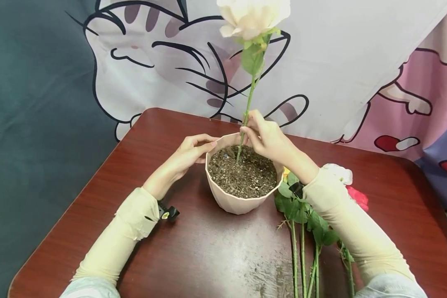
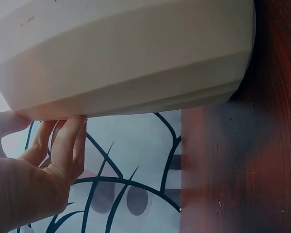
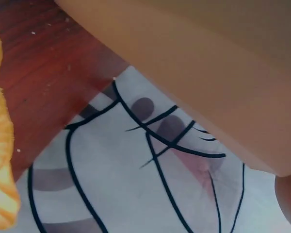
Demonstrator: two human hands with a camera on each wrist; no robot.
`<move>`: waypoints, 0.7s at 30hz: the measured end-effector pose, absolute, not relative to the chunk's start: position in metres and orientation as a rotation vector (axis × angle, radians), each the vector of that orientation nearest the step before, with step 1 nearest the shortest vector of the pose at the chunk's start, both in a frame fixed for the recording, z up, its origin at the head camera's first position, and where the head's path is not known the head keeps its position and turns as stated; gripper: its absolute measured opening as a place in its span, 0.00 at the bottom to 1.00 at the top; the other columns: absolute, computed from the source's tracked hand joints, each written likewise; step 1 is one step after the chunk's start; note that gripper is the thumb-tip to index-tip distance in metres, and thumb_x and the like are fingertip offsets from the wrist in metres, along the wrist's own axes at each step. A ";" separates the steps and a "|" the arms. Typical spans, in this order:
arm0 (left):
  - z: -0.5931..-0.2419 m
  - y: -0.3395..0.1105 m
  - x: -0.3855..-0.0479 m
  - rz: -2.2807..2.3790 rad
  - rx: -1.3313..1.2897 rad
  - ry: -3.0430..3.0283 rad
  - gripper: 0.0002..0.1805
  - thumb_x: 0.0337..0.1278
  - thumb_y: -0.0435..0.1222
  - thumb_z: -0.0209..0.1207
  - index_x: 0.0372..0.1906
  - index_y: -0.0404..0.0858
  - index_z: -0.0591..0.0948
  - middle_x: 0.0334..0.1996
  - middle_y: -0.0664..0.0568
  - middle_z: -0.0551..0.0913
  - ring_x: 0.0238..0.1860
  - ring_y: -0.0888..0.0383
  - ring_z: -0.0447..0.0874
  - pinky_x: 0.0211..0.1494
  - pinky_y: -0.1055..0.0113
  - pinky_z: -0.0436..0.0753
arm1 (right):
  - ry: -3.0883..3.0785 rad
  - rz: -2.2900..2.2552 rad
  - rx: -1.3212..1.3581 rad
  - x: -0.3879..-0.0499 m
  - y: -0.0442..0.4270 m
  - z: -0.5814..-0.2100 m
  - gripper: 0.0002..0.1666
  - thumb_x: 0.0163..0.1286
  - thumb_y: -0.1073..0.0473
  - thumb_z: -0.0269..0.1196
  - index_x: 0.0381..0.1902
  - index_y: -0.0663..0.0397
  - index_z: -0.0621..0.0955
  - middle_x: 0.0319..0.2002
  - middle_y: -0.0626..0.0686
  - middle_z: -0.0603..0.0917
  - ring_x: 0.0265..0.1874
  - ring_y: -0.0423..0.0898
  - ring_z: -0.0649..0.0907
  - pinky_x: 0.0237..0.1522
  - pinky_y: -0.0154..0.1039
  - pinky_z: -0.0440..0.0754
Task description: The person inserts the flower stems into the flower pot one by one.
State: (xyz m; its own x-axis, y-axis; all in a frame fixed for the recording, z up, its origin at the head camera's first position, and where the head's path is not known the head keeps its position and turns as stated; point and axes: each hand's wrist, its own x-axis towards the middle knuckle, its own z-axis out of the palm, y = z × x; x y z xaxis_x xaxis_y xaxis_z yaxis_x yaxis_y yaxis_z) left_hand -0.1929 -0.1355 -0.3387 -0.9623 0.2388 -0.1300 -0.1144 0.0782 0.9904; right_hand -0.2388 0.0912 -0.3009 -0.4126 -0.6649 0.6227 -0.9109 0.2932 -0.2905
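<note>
A pale faceted flowerpot (image 1: 242, 205) full of dark soil (image 1: 246, 178) stands upright on the table. My left hand (image 1: 188, 155) holds its left side at the rim; in the left wrist view the bent fingers (image 2: 70, 141) touch the outer wall. Above the pot, my right hand (image 1: 270, 136) pinches the green stem of a white rose (image 1: 253, 18) low down. That stem leans slightly right, and its lower end meets the soil near the back of the pot. In the right wrist view the pot wall (image 3: 194, 63) hides most of the hand.
More roses lie on the brown table (image 1: 193, 256) right of the pot, their green stems (image 1: 303, 252) toward the front edge. A white bloom (image 1: 339, 173), a red bloom (image 1: 357, 198) and a yellow bloom (image 3: 0, 145) show. A cat-print cloth (image 1: 320, 62) hangs behind.
</note>
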 end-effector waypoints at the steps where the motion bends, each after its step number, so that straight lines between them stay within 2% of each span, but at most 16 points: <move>1: -0.338 -0.137 -0.193 1.973 0.124 2.095 0.17 0.64 0.37 0.54 0.55 0.35 0.76 0.44 0.48 0.76 0.42 0.59 0.75 0.42 0.62 0.79 | -2.180 0.883 1.414 -0.239 0.090 -0.302 0.10 0.68 0.70 0.55 0.42 0.65 0.65 0.21 0.50 0.81 0.19 0.41 0.81 0.21 0.29 0.76; 14: -0.336 -0.140 -0.191 2.013 0.118 2.086 0.18 0.64 0.37 0.54 0.55 0.35 0.76 0.40 0.50 0.76 0.39 0.60 0.76 0.42 0.63 0.80 | -2.290 1.000 1.524 -0.252 0.081 -0.310 0.07 0.68 0.69 0.55 0.35 0.61 0.66 0.19 0.48 0.81 0.19 0.38 0.83 0.14 0.27 0.68; 21: -0.340 -0.136 -0.191 2.013 0.141 2.073 0.17 0.64 0.37 0.54 0.54 0.35 0.76 0.42 0.50 0.76 0.41 0.59 0.75 0.43 0.61 0.79 | -2.367 1.076 1.526 -0.252 0.088 -0.315 0.07 0.68 0.69 0.56 0.35 0.59 0.67 0.20 0.47 0.83 0.20 0.36 0.82 0.22 0.29 0.78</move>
